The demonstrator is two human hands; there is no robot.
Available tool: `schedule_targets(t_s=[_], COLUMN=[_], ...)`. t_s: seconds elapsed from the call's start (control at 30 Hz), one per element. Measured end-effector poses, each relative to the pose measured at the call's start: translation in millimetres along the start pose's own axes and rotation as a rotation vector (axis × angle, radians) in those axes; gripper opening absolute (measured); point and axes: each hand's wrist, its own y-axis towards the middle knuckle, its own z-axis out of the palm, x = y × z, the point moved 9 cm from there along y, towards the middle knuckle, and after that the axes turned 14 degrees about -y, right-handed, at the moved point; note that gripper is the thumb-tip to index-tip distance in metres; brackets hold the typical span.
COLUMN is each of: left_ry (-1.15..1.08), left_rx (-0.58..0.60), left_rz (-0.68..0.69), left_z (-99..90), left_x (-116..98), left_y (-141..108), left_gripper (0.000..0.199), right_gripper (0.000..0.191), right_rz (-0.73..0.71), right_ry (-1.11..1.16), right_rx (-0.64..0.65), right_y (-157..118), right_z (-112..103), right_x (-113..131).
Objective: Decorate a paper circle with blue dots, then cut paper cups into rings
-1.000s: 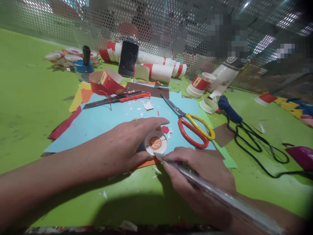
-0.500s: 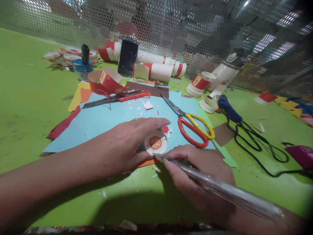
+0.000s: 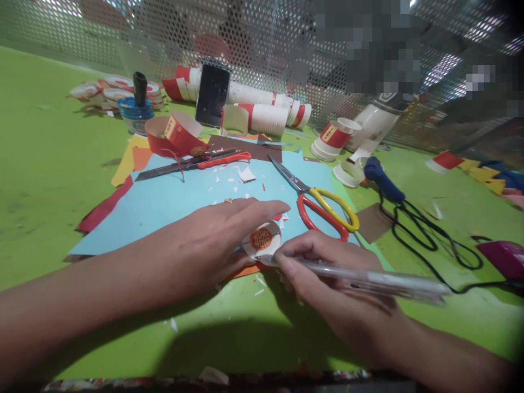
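Observation:
My left hand (image 3: 204, 234) reaches in from the left, its thumb and fingers around a small white paper disc (image 3: 267, 227) with a red printed emblem. Dark lines cross the disc's white rim. In my right hand (image 3: 335, 284) is a clear pen (image 3: 368, 275), gripped near its tip, which meets the disc's lower edge. Under the disc lie an orange piece of paper (image 3: 244, 272) and a light blue sheet (image 3: 164, 218). Scissors (image 3: 309, 191) with one red and one yellow handle loop rest just beyond my right hand.
A black-bladed cutter with a red handle (image 3: 223, 159) lies on the blue sheet among paper scraps. Behind stand red paper rings (image 3: 176, 134), a phone (image 3: 213, 95), stacked paper cups (image 3: 266, 117) and a blue-lidded pot (image 3: 135, 112). A blue glue gun (image 3: 383, 180) and its cord lie right.
My right hand has shifted slightly up, and the pen's back end has swung upward and left. My left hand stays around the disc, with its index finger stretched a little further right.

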Motion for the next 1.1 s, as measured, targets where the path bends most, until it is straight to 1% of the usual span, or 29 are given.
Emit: schedule_targets(t_s=[0.1, 0.2, 0.37, 0.5, 0.57, 0.7, 0.83, 0.97, 1.03, 1.1], left_ry=[0.012, 0.039, 0.047, 0.053, 0.059, 0.077, 0.093, 0.089, 0.076, 0.071], left_rx=[0.007, 0.012, 0.02, 0.013, 0.001, -0.008, 0.008, 0.001, -0.01, -0.016], left_rz=[0.029, 0.058, 0.004, 0.013, 0.027, 0.046, 0.042, 0.018, -0.003, -0.021], left_z=[0.2, 0.4, 0.9, -0.5, -2.3, -5.1, -3.8, -2.5, -2.7, -3.3], left_x=[-2.1, -4.1, -1.1, -3.6, -5.6, -9.0, -8.5, -3.5, -0.6, 1.0], left_y=[-0.4, 0.4, 2.7, 3.9, 4.0, 3.4, 3.0, 2.1, 1.4, 1.2], left_gripper=[0.054, 0.053, 0.052, 0.05, 0.049, 0.047, 0.05, 0.055, 0.056, 0.059], right_gripper=[0.012, 0.01, 0.018, 0.019, 0.019, 0.02, 0.021, 0.019, 0.018, 0.016], right_rz=[0.047, 0.1, 0.204, 0.225, 0.211, 0.161, 0.15, 0.114, 0.093, 0.073], right_ry=[0.093, 0.185, 0.311, 0.375, 0.403, 0.396, 0.341, 0.348, 0.338, 0.299], right_rx=[0.055, 0.118, 0.235, 0.271, 0.243, 0.12, 0.08, 0.023, -0.033, -0.127], right_y=[1.8, 3.7, 5.4, 6.0, 6.3, 6.7, 5.8, 5.0, 4.7, 4.4], right_z=[4.5, 10.7, 20.9, 21.5, 17.3, 3.1, -1.6, -7.1, -12.4, -20.9], right_x=[-4.0, -10.8, -20.3, -21.6, -22.2, -23.3, -23.3, -23.0, -23.8, -24.4])
